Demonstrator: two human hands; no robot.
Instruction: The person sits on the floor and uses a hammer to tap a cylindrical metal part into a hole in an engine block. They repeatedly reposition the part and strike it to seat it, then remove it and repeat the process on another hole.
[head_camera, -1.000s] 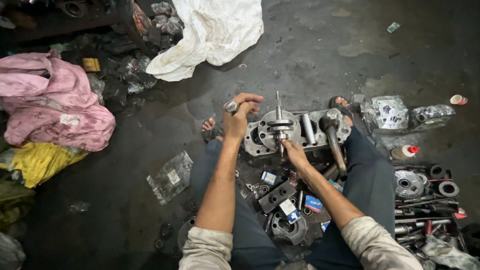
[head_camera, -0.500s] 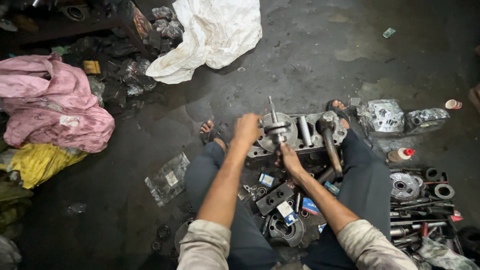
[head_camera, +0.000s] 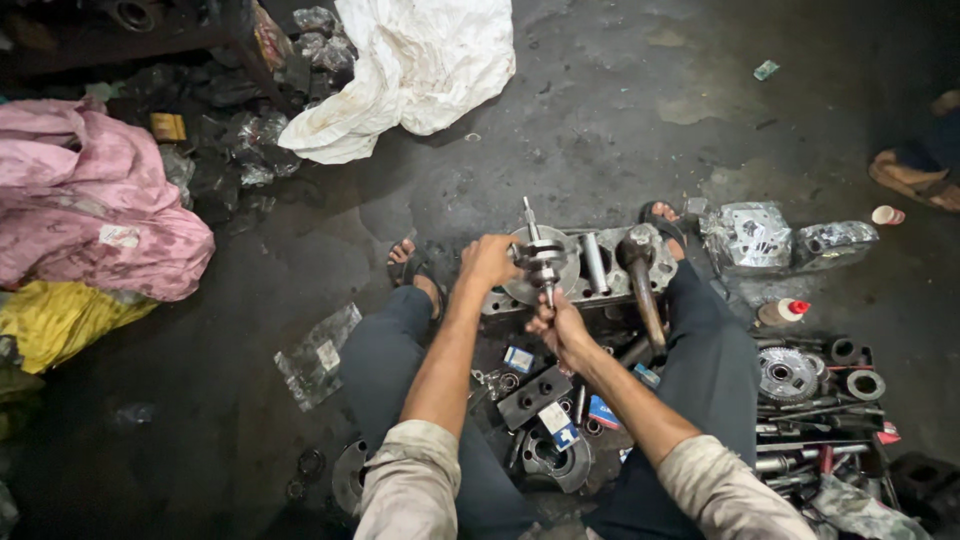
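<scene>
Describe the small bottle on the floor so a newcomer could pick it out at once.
Start at the seated person's right knee and look just past it on the dark floor, below the shiny silver engine casing. The small bottle lies there on its side above the gears. It alone is pale with a red cap; everything around it is grey metal.

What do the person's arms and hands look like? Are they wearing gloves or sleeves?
No gloves: the left hand and the right hand are both bare. The forearms are bare too. Each arm has a light beige sleeve rolled or pushed up to about the elbow, and the cloth looks crumpled and a bit grubby. I see no watch, rings or bracelets.
</scene>
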